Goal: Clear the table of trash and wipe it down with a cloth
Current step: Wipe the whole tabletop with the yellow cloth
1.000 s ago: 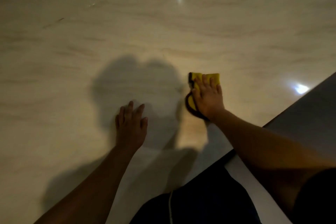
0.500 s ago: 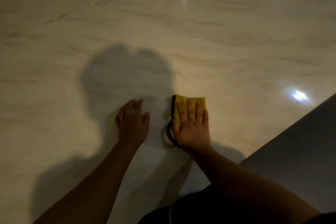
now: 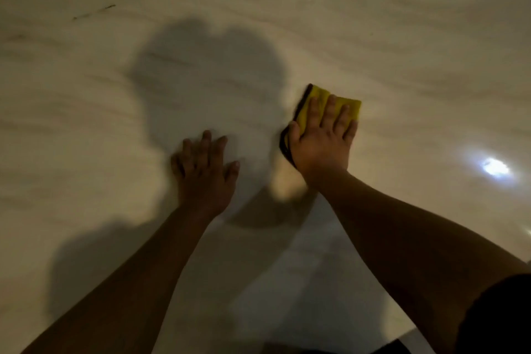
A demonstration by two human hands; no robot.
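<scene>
Cloth under right hand on tabletop

Cloth (image 3: pixel 330 108), yellow with a dark edge, lies on the pale glossy tabletop (image 3: pixel 402 52), right of centre. The right hand (image 3: pixel 323 142) presses flat on it, fingers spread, not gripping. The left hand (image 3: pixel 205 171) rests flat and empty on the bare tabletop, just left and nearer.
</scene>
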